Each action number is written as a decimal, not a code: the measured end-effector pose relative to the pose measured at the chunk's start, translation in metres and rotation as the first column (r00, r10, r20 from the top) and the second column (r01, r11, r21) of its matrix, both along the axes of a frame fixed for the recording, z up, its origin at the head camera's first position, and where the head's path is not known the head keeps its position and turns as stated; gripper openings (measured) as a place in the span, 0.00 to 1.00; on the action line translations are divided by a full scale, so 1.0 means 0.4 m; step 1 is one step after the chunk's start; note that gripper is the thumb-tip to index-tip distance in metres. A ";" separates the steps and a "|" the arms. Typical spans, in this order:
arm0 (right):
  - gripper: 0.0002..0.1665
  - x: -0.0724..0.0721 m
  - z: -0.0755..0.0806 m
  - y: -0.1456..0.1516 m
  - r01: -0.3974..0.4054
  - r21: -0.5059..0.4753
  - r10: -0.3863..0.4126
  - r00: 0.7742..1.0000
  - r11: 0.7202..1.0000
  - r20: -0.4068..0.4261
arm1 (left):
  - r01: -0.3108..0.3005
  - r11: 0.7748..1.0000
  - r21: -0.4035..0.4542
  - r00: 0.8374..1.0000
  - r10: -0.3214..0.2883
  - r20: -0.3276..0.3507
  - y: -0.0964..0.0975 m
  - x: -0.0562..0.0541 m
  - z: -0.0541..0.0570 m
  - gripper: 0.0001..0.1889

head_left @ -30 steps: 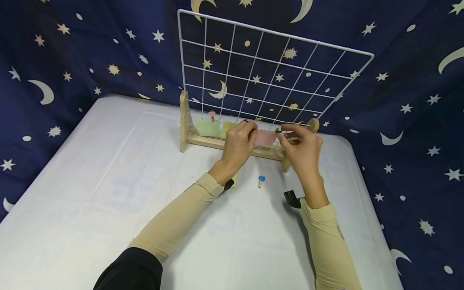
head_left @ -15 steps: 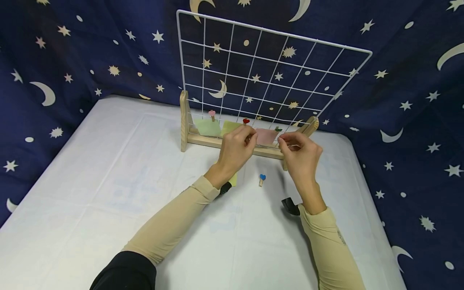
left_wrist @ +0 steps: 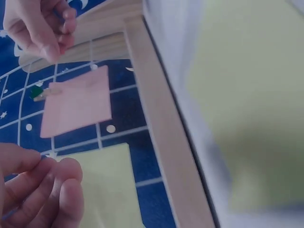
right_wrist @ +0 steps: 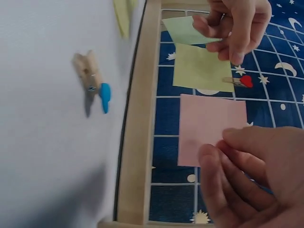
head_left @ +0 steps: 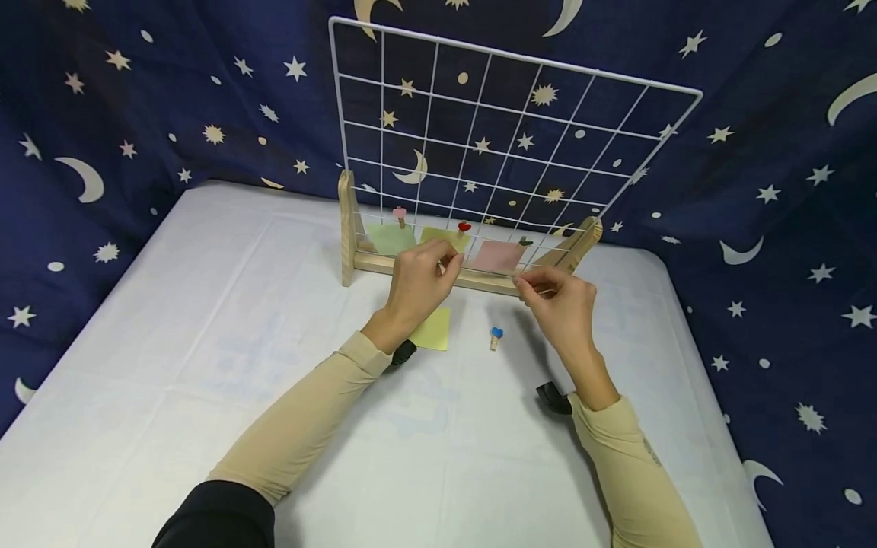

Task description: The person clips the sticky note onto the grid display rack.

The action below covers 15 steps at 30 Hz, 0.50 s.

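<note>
A pink paper note (head_left: 499, 256) hangs on a white wire grid (head_left: 490, 51), pinned at its upper right by a small clothespin with a green top (left_wrist: 36, 91). My right hand (head_left: 562, 301) hovers just in front and to the right of it, fingers loosely curled, holding nothing. Left of it hangs a yellow note (right_wrist: 202, 68) with a red-heart clothespin (head_left: 464, 227). Before that note is my left hand (head_left: 421, 280), fingers loosely bent and holding nothing. Further left, a pale green note (head_left: 390, 239) hangs by a pink-heart clothespin (head_left: 400, 214).
The grid stands in a wooden base (head_left: 373, 262) with upright ends. On the white table (head_left: 240, 426) lie a blue-heart clothespin (head_left: 495, 339) and a yellow note (head_left: 433, 332), partly behind the left wrist. A dark star-patterned cloth (head_left: 226, 84) hangs behind.
My right hand has let go of the green-topped clothespin and drawn back downward. My left hand has moved away from the pink note, left and down, uncovering the red clothespin and the yellow notes.
</note>
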State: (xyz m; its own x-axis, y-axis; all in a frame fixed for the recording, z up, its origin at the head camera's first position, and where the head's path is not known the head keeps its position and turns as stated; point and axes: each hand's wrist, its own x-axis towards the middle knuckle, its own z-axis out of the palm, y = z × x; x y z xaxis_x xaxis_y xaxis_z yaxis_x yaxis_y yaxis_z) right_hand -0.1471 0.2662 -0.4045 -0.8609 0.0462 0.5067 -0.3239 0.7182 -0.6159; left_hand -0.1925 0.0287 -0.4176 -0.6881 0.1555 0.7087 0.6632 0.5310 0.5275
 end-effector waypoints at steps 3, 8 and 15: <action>0.05 0.004 -0.017 0.007 -0.014 0.044 0.012 0.998 0.999 0.056 | -0.003 0.999 -0.042 1.000 0.004 0.029 -0.024 0.002 -0.016 0.06; 0.06 0.008 -0.041 0.021 -0.026 0.121 0.013 0.994 0.992 0.111 | -0.003 0.995 -0.099 0.998 0.009 0.060 -0.060 0.005 -0.045 0.06; 0.06 0.016 -0.059 0.039 -0.020 0.139 0.004 0.994 0.990 0.111 | 0.000 0.991 -0.132 0.997 0.010 0.076 -0.098 0.011 -0.060 0.07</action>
